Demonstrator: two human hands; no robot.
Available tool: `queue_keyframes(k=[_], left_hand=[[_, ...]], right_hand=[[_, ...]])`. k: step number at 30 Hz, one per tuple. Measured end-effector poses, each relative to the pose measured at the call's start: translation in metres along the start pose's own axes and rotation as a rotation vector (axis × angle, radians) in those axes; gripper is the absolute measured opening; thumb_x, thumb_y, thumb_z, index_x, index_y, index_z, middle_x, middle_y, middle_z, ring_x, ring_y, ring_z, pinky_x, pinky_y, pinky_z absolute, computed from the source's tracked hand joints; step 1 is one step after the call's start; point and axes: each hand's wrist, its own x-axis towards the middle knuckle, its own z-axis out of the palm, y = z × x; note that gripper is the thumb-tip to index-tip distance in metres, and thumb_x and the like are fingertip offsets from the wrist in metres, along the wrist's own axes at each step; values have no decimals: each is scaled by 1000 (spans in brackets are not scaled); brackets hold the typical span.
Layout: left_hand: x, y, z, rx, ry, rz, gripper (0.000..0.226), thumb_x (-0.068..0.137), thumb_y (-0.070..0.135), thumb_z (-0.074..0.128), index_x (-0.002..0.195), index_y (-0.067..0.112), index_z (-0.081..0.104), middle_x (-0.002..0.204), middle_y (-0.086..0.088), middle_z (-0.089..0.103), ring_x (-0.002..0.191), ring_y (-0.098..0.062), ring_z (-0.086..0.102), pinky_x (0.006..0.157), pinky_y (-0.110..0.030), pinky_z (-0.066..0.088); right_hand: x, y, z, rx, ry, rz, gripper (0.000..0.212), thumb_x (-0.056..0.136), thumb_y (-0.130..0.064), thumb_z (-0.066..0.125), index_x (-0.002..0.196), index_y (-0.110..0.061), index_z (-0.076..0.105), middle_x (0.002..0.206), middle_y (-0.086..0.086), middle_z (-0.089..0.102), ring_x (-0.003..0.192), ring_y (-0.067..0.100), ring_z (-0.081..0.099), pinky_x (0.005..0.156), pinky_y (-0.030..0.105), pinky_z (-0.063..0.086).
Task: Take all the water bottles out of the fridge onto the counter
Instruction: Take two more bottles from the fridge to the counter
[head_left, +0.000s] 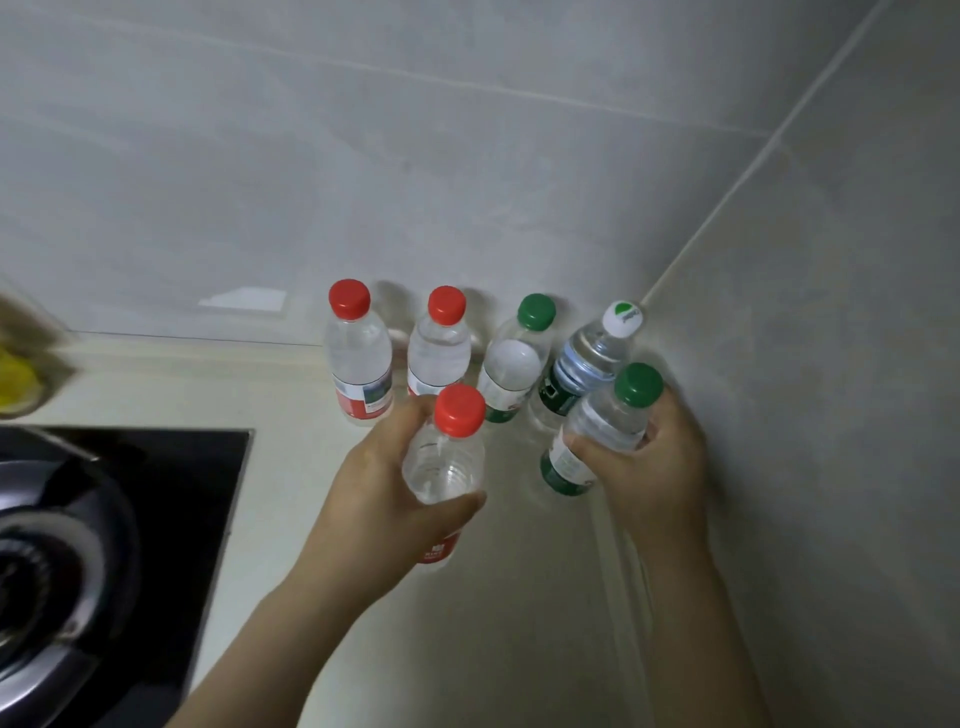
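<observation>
My left hand (382, 491) grips a red-capped water bottle (447, 462) upright just above the pale counter (291, 395). A green-capped bottle (608, 421) is held by my right hand (657, 467), its base at or just above the counter by the right wall. Behind them several bottles stand in a row against the back wall: two with red caps (358, 353) (441, 348), one with a green cap (514, 364) and one with a white cap (592, 358). The fridge is out of view.
A black gas hob (171, 519) with a dark pan (57, 545) fills the left of the counter. Something yellow (13, 382) sits at the far left edge. Grey tiled walls meet in the corner (649, 296) behind the bottles.
</observation>
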Motion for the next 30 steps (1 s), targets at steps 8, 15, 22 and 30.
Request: queue_keyframes(k=[8, 15, 22, 30], left_hand=[[7, -5, 6, 2, -15, -12, 69, 61, 26, 86, 101, 63, 44, 102, 43, 56, 96, 16, 55, 69, 1, 42], [10, -8, 13, -4, -20, -23, 70, 61, 29, 86, 105, 62, 43, 101, 38, 58, 97, 15, 53, 73, -4, 40], [9, -9, 18, 10, -21, -12, 71, 62, 29, 86, 102, 65, 41, 99, 38, 56, 96, 16, 53, 74, -6, 38], [10, -7, 21, 14, -28, 31, 68, 63, 26, 86, 113, 49, 46, 104, 25, 60, 98, 6, 56, 76, -9, 41]], right_hand=[[11, 8, 10, 2, 49, 43, 50, 58, -26, 83, 103, -26, 60, 93, -7, 70, 83, 18, 67, 75, 45, 56], [11, 11, 7, -25, 61, 79, 50, 62, -19, 85, 105, -23, 59, 93, -11, 68, 84, 12, 66, 78, 41, 56], [8, 9, 6, -39, 50, 86, 58, 67, -20, 84, 117, -20, 56, 105, -6, 68, 94, 15, 65, 86, 41, 55], [-17, 6, -11, -174, -33, 65, 63, 73, -12, 79, 128, -24, 51, 114, -11, 62, 104, 9, 58, 88, 22, 43]])
